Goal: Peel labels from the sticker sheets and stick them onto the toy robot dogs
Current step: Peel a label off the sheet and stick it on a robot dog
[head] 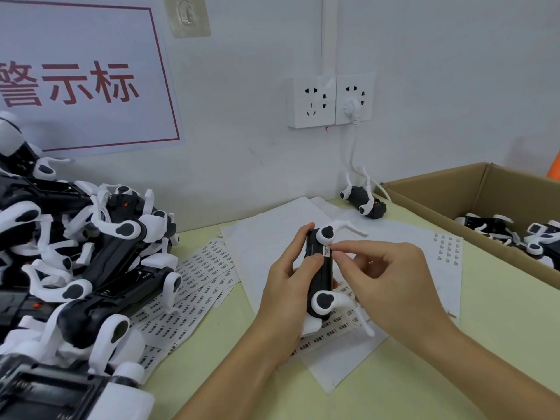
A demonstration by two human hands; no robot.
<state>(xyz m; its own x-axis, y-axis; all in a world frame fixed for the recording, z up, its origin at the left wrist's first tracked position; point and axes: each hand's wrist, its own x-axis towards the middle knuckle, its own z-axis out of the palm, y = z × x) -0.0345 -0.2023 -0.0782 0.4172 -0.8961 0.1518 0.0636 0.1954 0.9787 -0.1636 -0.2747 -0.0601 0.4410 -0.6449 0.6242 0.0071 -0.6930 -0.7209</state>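
Your left hand (285, 286) grips the toy robot dog (320, 274) above the sticker sheets (200, 277) — your right hand (385, 280) pinches a label (328, 250) onto it.

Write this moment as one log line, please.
step: labelling | left hand: holds toy dog | right hand: presses label on

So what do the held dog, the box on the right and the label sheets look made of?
Dog: moulded plastic, it seems; black body fairly glossy, white legs matte. Box: brown corrugated cardboard, with folded flaps and raw edges. Sheets: thin white paper with rows of printed labels, lying flat and overlapped.
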